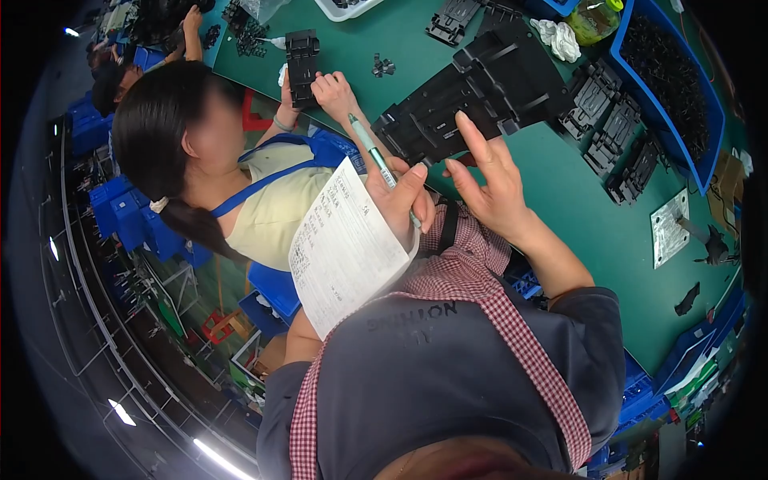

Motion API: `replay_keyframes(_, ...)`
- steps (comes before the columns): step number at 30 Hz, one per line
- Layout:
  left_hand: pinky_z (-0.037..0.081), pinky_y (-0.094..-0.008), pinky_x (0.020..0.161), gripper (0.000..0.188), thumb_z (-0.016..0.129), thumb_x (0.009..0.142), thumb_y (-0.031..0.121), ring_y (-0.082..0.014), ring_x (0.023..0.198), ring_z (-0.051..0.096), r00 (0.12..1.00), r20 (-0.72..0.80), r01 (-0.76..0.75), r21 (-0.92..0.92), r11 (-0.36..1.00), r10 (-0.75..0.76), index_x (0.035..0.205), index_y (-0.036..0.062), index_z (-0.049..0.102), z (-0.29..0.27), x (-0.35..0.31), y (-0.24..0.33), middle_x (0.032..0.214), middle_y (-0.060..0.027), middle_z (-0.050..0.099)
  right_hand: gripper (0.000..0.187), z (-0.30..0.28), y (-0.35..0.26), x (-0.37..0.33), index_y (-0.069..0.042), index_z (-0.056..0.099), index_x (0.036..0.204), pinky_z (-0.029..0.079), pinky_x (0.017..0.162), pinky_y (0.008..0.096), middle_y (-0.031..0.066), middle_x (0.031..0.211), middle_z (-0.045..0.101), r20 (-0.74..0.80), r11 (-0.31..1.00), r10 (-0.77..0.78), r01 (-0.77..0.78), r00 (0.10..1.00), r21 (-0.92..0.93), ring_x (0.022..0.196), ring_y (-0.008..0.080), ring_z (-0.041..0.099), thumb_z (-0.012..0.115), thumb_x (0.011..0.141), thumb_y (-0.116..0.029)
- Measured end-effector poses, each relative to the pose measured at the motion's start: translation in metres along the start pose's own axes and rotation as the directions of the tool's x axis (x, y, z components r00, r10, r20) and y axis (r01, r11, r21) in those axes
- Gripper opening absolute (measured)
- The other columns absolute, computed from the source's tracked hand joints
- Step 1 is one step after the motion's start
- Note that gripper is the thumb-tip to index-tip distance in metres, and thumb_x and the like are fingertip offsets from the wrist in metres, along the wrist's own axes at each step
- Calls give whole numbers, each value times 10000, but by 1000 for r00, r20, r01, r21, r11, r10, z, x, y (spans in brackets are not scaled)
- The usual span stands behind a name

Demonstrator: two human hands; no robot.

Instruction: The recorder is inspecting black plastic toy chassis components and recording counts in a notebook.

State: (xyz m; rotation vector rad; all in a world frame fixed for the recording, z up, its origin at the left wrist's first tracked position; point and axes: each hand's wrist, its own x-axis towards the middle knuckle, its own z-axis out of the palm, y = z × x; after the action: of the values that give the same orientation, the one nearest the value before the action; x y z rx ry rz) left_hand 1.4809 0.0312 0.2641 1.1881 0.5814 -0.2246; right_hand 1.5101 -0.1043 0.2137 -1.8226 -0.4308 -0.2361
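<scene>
My left hand (400, 200) is closed around a green pen (370, 146) and a white sheet of paper (344, 244) with handwritten lines, which hangs down over my forearm. Its thumb lies close to the near left corner of a large black plastic tray-like part (472, 96) with moulded ribs and slots. Whether this hand also grips the part, I cannot tell. My right hand (496, 188) has its index finger stretched out against the part's face and its thumb apart, near the lower edge. The other right fingers are partly hidden.
At left a co-worker holds a smaller black part (302, 68). On the green table (552, 208) lie several black moulded parts (612, 128), beside a blue bin (668, 88) of small black pieces. A metal plate with a post (670, 228) stands at right; a jar (596, 22) is behind.
</scene>
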Motion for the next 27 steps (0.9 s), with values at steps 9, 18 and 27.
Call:
replay_keyframes(9,294,-239,287,214,539,857,146,-135,276,333,999,50,-7,-107,994,12,921,12,385,0,2,-10,407,-30,351,285,-5,2,6,-48,557,1081,436,588,224,40,796,510,-106,881,409,-362,906,306,685,111,527,580,797,-28)
replay_keyframes(18,300,-257,346,293,396,912,135,-142,317,345,999,25,23,-11,1000,-23,1156,-24,425,-3,2,3,451,-37,358,210,-12,11,10,-16,483,1082,353,480,177,-8,717,484,113,612,534,-476,838,632,545,44,436,464,885,-87)
replay_keyframes(27,299,-262,335,305,410,893,120,-145,311,332,994,60,87,5,996,-87,1154,-38,431,-4,8,1,455,-44,361,229,-13,16,14,-29,474,1108,345,461,172,-8,732,480,98,609,577,-507,811,609,522,40,426,451,889,-93)
